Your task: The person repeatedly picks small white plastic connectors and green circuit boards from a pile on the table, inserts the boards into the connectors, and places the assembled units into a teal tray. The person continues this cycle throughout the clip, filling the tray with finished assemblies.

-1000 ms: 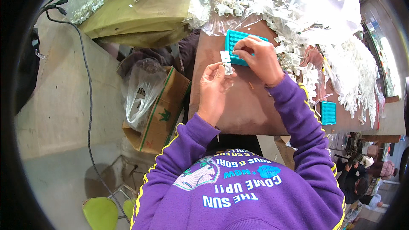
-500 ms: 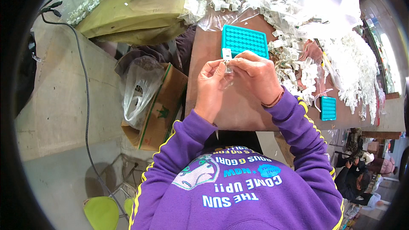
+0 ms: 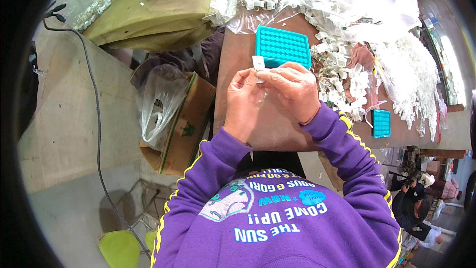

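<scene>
Both hands meet over the near part of the brown tabletop. Between their fingertips is a small white plastic piece (image 3: pixel 258 62), flat and rectangular, with a small dark slot near its upper end. My left hand (image 3: pixel 241 104) pinches it from the left with thumb and forefinger. From the right, my right hand (image 3: pixel 297 92) presses its thumb and forefinger on the piece's lower part, mostly hiding that part. Just beyond the fingers lies a teal tray (image 3: pixel 282 47) with rows of small cells.
Loose white plastic pieces (image 3: pixel 337 72) lie heaped right of the tray, spreading into a larger pile (image 3: pixel 411 84). A smaller teal tray (image 3: pixel 381 123) sits near the front right edge. Clear plastic sheeting (image 3: pixel 347 0) covers the back. Left of the table stands a cardboard box (image 3: pixel 186 129).
Both hands and the white piece have shifted slightly left. My right fingers have closed in toward the left fingertips and now cover more of the piece's lower part.
</scene>
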A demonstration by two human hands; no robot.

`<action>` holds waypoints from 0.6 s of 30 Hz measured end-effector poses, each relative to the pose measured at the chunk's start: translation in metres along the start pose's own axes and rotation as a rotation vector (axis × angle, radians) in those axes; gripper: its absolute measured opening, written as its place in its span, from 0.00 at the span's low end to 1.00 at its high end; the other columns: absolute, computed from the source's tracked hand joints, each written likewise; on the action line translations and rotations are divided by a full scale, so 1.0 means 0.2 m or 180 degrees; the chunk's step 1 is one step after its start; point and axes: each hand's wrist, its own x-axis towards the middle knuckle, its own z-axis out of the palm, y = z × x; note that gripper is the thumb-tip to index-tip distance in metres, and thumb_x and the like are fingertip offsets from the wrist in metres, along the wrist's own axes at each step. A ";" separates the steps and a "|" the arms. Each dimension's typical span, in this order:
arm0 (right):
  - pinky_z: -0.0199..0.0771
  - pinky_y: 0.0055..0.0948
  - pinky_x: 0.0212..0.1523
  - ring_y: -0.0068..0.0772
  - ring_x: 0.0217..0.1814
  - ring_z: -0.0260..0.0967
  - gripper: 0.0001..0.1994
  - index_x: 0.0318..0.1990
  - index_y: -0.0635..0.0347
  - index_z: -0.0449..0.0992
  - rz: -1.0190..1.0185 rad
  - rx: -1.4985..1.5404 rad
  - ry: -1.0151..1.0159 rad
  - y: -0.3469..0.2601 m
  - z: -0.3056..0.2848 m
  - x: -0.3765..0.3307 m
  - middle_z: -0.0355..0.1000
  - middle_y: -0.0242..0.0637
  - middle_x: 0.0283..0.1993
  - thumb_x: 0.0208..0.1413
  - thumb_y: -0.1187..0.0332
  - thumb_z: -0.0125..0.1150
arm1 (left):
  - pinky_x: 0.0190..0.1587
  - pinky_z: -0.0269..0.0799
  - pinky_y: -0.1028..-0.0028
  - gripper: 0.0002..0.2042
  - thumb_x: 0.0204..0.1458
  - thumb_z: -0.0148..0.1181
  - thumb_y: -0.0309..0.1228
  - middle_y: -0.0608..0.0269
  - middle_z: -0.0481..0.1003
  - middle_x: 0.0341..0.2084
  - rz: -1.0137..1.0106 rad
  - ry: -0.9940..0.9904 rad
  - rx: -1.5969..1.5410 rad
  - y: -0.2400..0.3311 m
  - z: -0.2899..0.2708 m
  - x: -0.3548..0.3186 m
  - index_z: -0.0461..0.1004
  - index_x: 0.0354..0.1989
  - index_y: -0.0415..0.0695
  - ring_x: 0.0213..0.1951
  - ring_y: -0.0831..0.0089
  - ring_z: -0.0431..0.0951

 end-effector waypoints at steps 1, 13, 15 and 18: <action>0.75 0.35 0.38 0.42 0.35 0.75 0.13 0.41 0.60 0.78 0.0089 0.0177 0.0100 0.02 0.00 0.01 0.76 0.37 0.32 0.46 0.73 0.66 | 0.37 0.76 0.74 0.07 0.60 0.56 0.31 0.61 0.77 0.33 0.0027 0.0060 -0.0041 0.00 0.00 0.00 0.70 0.42 0.42 0.31 0.73 0.78; 0.51 0.66 0.60 0.52 0.66 0.59 0.56 0.69 0.34 0.49 0.0771 -0.0929 -0.2266 0.54 -0.08 0.14 0.62 0.46 0.61 0.29 0.47 0.77 | 0.40 0.76 0.74 0.08 0.60 0.56 0.32 0.58 0.77 0.34 0.0010 0.0252 -0.0085 0.02 0.00 0.00 0.69 0.43 0.43 0.34 0.73 0.78; 0.53 0.63 0.60 0.52 0.63 0.61 0.55 0.69 0.35 0.50 0.0822 -0.0760 -0.2162 0.54 -0.09 0.14 0.63 0.46 0.60 0.30 0.48 0.77 | 0.40 0.76 0.74 0.07 0.60 0.55 0.33 0.60 0.77 0.33 0.0029 0.0296 -0.0102 0.02 -0.01 0.00 0.69 0.42 0.44 0.34 0.73 0.78; 0.58 0.56 0.58 0.51 0.59 0.64 0.53 0.69 0.37 0.51 0.0729 -0.0469 -0.1808 0.51 -0.14 0.15 0.64 0.45 0.57 0.31 0.49 0.76 | 0.41 0.77 0.73 0.07 0.61 0.54 0.34 0.62 0.77 0.32 0.0157 0.0330 -0.0236 0.02 -0.02 0.00 0.70 0.41 0.45 0.35 0.74 0.78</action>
